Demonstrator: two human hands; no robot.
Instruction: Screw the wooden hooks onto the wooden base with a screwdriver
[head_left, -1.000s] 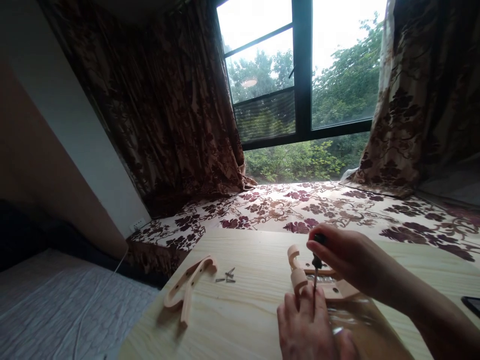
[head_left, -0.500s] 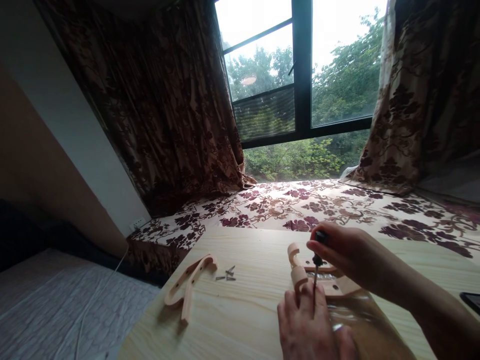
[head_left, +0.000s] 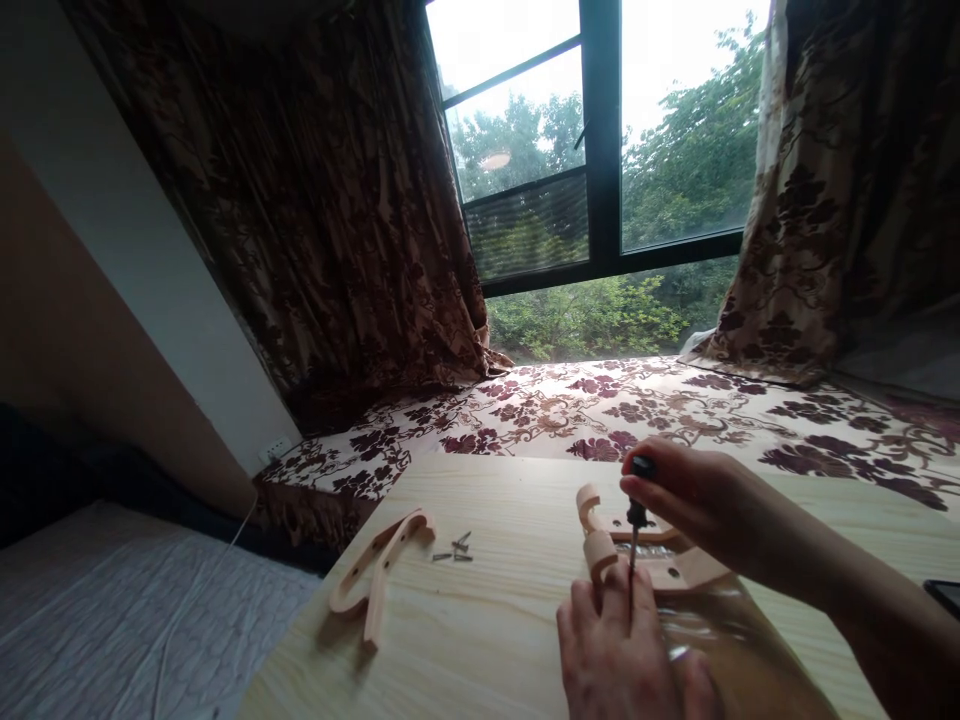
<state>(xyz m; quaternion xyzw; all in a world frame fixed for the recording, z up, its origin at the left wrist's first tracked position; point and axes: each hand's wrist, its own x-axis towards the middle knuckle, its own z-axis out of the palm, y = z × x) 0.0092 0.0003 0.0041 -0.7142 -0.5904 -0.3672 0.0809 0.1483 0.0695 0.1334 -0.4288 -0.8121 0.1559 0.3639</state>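
My right hand (head_left: 679, 485) is closed round the black handle of a screwdriver (head_left: 638, 508), whose shaft points down beside my left fingers. My left hand (head_left: 619, 645) lies low over the near curved wooden hook (head_left: 694, 571), its fingers bent at the hook's edge; what they grip is hidden. Just behind is another curved wooden hook (head_left: 589, 508). Both hooks have dark holes and rest by a clear plastic bag (head_left: 739, 640). To the left, two more wooden hooks (head_left: 381, 572) lean together, with several screws (head_left: 459, 548) beside them.
The pale wooden board (head_left: 495, 620) fills the lower middle. Behind it is a flowered cloth (head_left: 555, 410) below a window. A dark device (head_left: 945, 597) sits at the right edge, and a quilted bed (head_left: 97, 610) is at the lower left.
My right hand and the screwdriver have shifted very slightly to the right, and the fingers on the handle have moved a little. My left hand stays almost in place.
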